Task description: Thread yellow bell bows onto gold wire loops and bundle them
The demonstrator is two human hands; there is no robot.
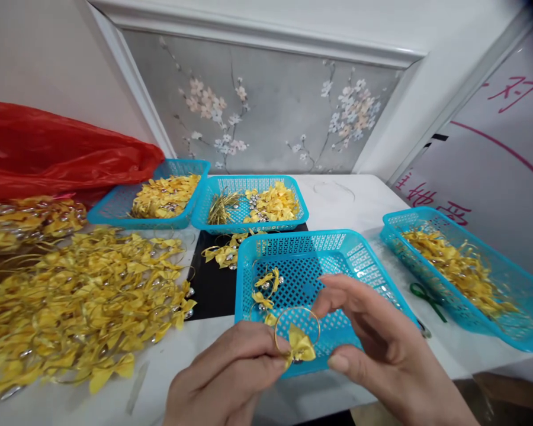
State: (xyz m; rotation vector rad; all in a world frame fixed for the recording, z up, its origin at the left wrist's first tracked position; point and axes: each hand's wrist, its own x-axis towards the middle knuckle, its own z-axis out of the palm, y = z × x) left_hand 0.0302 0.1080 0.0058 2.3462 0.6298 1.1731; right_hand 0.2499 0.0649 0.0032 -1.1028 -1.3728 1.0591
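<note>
My left hand [228, 370] pinches a yellow ribbon bow [301, 342] between thumb and fingers, above the near side of the middle blue basket [355, 239]. A thin gold loop rises upright from the bow, and something shiny shows under its knot. Just right of it, my right hand [382, 337] is held with thumb and fingers apart, curved round empty air. Its index fingertip is close to the loop; whether they touch, I cannot tell. Several finished-looking yellow bows [266, 287] with silver bells lie along the left side of that basket.
A large pile of yellow bows [84, 302] covers the table's left. Blue baskets with bows stand behind [249, 228] and at right [462, 222]; one rear basket also holds gold ties [222, 208]. A red plastic bag [57, 142] and a green ribbon [429, 300] lie nearby.
</note>
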